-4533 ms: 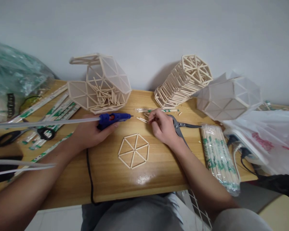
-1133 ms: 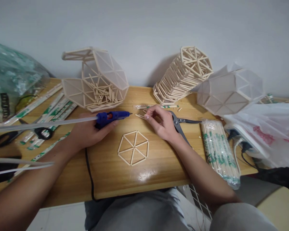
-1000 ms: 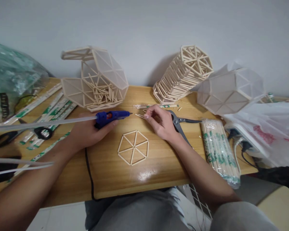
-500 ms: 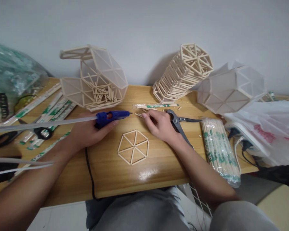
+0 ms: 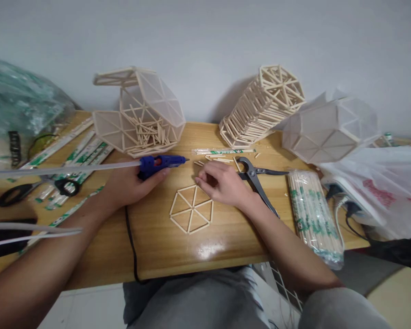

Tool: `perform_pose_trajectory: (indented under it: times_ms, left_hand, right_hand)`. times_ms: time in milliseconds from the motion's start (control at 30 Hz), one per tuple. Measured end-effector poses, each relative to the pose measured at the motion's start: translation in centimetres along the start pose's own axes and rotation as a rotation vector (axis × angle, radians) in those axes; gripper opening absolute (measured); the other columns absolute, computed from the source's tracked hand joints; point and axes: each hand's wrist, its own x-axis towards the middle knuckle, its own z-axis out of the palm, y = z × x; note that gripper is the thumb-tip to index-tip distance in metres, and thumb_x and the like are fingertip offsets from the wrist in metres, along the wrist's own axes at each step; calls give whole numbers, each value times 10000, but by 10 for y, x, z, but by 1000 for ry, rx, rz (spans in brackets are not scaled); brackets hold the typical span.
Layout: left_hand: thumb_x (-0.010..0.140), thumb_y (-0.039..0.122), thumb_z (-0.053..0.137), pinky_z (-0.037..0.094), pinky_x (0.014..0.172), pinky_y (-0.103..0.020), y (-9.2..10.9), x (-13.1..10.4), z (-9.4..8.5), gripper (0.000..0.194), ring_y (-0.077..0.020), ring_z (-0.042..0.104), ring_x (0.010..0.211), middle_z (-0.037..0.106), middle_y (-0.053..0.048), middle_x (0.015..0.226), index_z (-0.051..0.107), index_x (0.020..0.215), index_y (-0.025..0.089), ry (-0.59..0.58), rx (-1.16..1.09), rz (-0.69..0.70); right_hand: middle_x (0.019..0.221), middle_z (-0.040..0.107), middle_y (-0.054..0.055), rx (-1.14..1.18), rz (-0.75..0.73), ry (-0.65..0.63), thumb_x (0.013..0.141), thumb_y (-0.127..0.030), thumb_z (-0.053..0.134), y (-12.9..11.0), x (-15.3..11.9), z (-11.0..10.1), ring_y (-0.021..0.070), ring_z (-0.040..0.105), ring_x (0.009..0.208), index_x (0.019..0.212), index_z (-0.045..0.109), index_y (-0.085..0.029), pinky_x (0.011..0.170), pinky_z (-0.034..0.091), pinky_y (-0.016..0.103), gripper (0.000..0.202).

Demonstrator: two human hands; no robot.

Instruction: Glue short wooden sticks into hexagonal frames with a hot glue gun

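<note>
My left hand [image 5: 132,183] is wrapped round a blue hot glue gun [image 5: 162,165], its nozzle pointing right. A clear glue stick [image 5: 55,170] runs from the back of the gun to the left. A flat hexagon of short wooden sticks with spokes [image 5: 192,208] lies on the table. My right hand [image 5: 221,183] has its fingertips pinched together just by the hexagon's top corner; whatever is between them is too small to make out. Short cut sticks [image 5: 221,158] lie just beyond that hand. Pliers-like cutters [image 5: 251,173] lie beside my right wrist.
At the back stand a paper-covered stick frame holding cut sticks [image 5: 104,124], a stick tower [image 5: 260,105] and another covered frame [image 5: 329,128]. Wrapped chopsticks [image 5: 315,214] and a power strip [image 5: 359,205] are at right. Scissors [image 5: 20,194] and a plastic bag [image 5: 27,100] are at left.
My right hand has moved from the loose cut sticks toward me, to the hexagon's top corner. My left hand with the glue gun has hardly moved.
</note>
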Motion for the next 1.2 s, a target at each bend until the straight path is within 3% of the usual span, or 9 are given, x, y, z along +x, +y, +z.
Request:
perform_pose_trajectory:
  times_ms: [133, 233, 300, 500, 667, 967, 1200]
  left_hand:
    - [970, 615, 589, 625, 948, -438, 1, 0, 1, 370, -304, 785, 987, 833, -30, 1033, 762, 997, 289, -7, -36, 13]
    - [989, 584, 571, 628, 909, -420, 2, 1, 0, 350, -292, 785, 966, 835, -31, 1024, 758, 1005, 288, -21, -49, 49]
    - [990, 586, 566, 624, 892, -414, 3, 1, 0, 357, -287, 782, 934, 830, -42, 983, 754, 973, 282, -24, -43, 63]
    - [981, 643, 541, 586, 774, -376, 4, 1, -2, 448, -264, 746, 789, 787, -55, 824, 740, 878, 254, -24, -2, 42]
    - [1003, 634, 525, 576, 789, -334, 8, 0, -3, 473, -254, 766, 848, 811, -57, 881, 766, 912, 238, -47, -1, 43]
    - [998, 629, 534, 577, 735, -351, 8, 0, -2, 469, -267, 777, 816, 825, -71, 889, 787, 934, 238, -40, 10, 63]
    - [995, 630, 546, 616, 862, -379, 6, 2, -2, 445, -295, 799, 943, 834, -75, 938, 793, 966, 261, -30, -5, 71]
  right_hand:
    - [942, 681, 74, -93, 25, -136, 1067, -193, 560, -20, 2, -9, 221, 654, 908, 960, 660, -186, 839, 531, 345, 147]
    - [1149, 710, 154, -169, 71, -183, 1077, -218, 581, -44, -6, -11, 290, 667, 1113, 1120, 706, -146, 1012, 572, 449, 150]
    - [1298, 689, 176, -202, 92, -139, 1070, -223, 599, -61, -18, -8, 325, 624, 1229, 1224, 705, -150, 1094, 555, 520, 201]
    - [1483, 625, 173, -152, 110, -66, 1051, -180, 621, -91, -64, 15, 343, 494, 1474, 1354, 691, -175, 1212, 501, 587, 311]
    - [1649, 536, 155, -217, 162, -25, 1057, -179, 611, -99, -84, 30, 367, 449, 1535, 1414, 682, -204, 1200, 501, 636, 365]
    - [1745, 417, 160, -329, 230, -48, 1096, -328, 593, -113, -86, 36, 403, 377, 1588, 1480, 650, -217, 1164, 472, 667, 403]
    - [1737, 408, 191, -317, 266, -73, 1098, -354, 579, -116, -84, 35, 409, 384, 1588, 1477, 661, -219, 1184, 448, 671, 410]
